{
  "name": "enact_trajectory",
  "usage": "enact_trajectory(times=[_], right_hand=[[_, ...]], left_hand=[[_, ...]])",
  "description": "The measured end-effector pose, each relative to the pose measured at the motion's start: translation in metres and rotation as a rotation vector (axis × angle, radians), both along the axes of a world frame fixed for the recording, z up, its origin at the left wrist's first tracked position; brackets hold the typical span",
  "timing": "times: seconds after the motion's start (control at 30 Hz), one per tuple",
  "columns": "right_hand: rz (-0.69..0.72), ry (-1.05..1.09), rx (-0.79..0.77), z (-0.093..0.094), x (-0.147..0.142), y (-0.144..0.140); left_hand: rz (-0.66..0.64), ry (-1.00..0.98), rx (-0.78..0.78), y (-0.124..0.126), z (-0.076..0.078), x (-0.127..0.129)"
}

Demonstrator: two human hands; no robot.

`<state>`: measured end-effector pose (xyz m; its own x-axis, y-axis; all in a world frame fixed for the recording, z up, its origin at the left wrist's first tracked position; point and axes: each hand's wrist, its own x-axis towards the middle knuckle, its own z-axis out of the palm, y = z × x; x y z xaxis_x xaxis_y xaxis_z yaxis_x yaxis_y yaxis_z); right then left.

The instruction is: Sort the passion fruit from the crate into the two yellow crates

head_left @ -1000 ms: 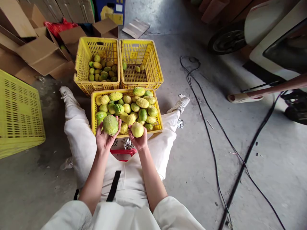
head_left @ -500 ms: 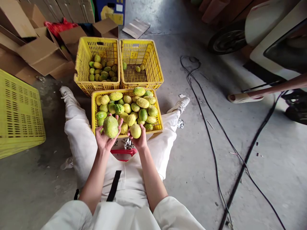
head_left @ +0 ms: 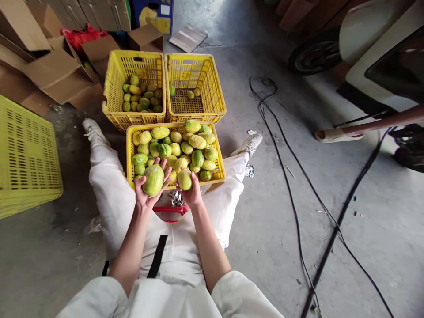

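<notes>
A large fruit (head_left: 153, 180) is cradled in the partly curled left hand (head_left: 146, 196), apparently to support its bulk; a smaller fruit (head_left: 184, 179) is gripped by the curled right hand (head_left: 194, 195); both are held near the fullest crate (head_left: 220, 177).

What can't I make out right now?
Head view:
Underside of the left fruit: hidden by the left hand.
Underside of the right fruit: hidden by the right hand.
Most of the floor of the near crate: covered by fruits.
Rest of the leftmost crate: cut off by the left edge.
Rest of the other person's leg: cut off by the right edge.
</notes>
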<state>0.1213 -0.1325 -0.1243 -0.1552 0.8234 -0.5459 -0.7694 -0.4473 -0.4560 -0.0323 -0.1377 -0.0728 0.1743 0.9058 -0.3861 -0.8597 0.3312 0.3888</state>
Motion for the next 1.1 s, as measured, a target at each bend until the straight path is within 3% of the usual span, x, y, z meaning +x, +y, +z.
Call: enact_trajectory(times=[0.17,0.47,0.67,0.9,1.1], right_hand=[[0.011,0.007,-0.072,0.002,0.001,0.001],[0.060,0.054,-0.022,0.000,0.001,0.001],[0.010,0.063,-0.008,0.000,0.001,-0.001],[0.079,0.048,0.024,-0.001,0.001,0.001],[-0.038,0.081,0.011,0.004,0.002,0.001]], left_hand=[[-0.023,-0.010,0.091,0.000,0.007,0.003],[0.064,-0.153,-0.210,0.004,0.006,-0.002],[0.123,-0.165,-0.195,0.007,0.007,-0.001],[0.229,-0.200,-0.248,0.009,0.003,0.007],[0.187,-0.190,-0.249,0.009,0.002,0.004]])
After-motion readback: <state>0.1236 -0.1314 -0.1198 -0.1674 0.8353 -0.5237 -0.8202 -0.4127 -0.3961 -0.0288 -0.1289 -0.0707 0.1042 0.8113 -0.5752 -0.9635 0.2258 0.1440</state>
